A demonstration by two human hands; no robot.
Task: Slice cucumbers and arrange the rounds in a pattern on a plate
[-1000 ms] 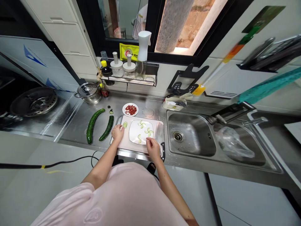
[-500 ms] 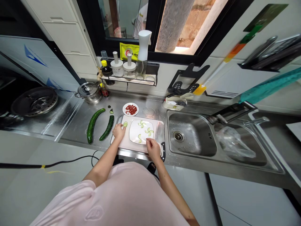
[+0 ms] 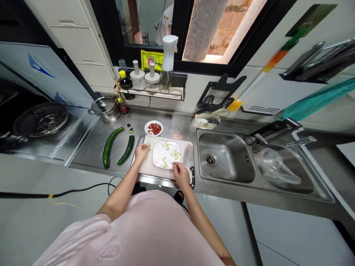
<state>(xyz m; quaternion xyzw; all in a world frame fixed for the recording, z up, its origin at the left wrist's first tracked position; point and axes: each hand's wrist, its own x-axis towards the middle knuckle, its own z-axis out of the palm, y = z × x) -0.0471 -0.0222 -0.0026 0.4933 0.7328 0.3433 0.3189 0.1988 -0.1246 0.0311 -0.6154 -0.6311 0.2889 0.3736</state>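
Where the cucumbers (image 3: 108, 148) lie, the table (image 3: 84, 147) leaves open room, though the left hand (image 3: 142, 152), swinging wide, could roll one. It looks pinched beside the slices (image 3: 148, 144) on the board (image 3: 144, 167); I can't tell if one is held. On the plate (image 3: 159, 148), arranged pieces (image 3: 175, 154) could shift if nudged by the right hand (image 3: 181, 174), curled at the near edge, its grip hidden. Just beyond, the knife handle (image 3: 192, 177) sits by the table's front edge, easily knocked; then the sink (image 3: 226, 159) opens
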